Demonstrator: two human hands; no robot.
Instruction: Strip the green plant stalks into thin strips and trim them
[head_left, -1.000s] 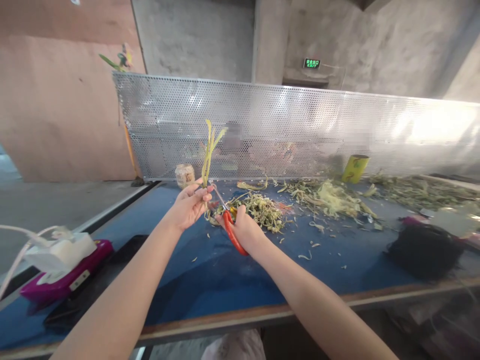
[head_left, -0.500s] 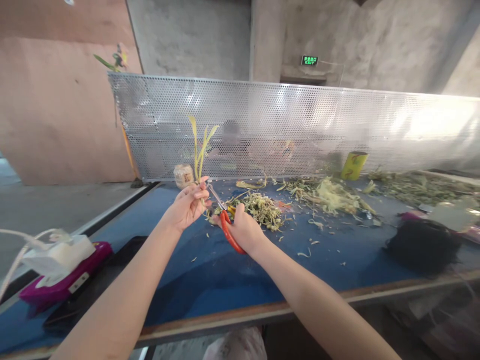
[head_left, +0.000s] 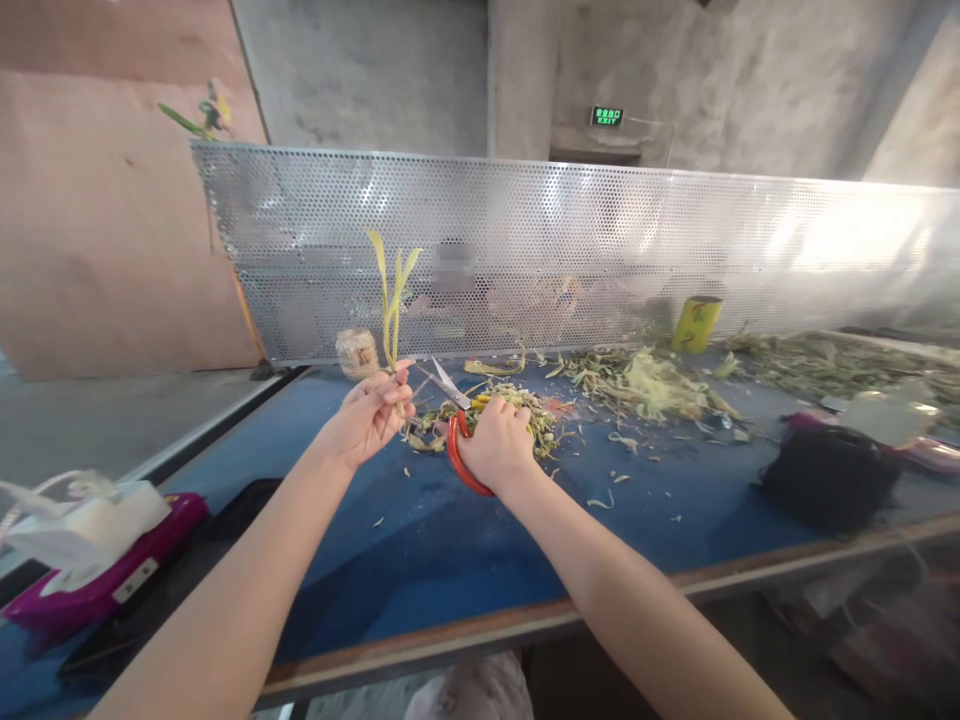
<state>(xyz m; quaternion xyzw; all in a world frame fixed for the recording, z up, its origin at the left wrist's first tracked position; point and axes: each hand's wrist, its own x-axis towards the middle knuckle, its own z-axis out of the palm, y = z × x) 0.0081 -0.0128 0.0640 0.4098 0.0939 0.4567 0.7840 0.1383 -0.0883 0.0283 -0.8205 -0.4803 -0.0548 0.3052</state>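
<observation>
My left hand [head_left: 373,415] pinches the lower stems of a small yellow-green plant [head_left: 391,305], whose long leaves stand upright above the fingers. Red-handled scissors [head_left: 454,448] are in my right hand [head_left: 501,440], with fingers wrapped around the grips. Their blades are spread apart and point toward the left hand, close beside the stem. Behind the right hand lies a heap of pale green plant trimmings [head_left: 544,420], partly covered by it. A pale wrapped roll [head_left: 357,353] stands just behind the left hand.
On the blue table [head_left: 420,570], more trimmings [head_left: 645,385] spread to the right, near a yellow-green cylinder [head_left: 697,323]. A black bundle [head_left: 829,480] sits at right. A purple power strip [head_left: 67,600] with white plugs is at left. A perforated metal panel [head_left: 337,220] borders the back.
The scissors' blades have opened wider and moved slightly away from the stem, as my right hand shifted right. The whole view has shifted a little. My left hand still holds the plant.
</observation>
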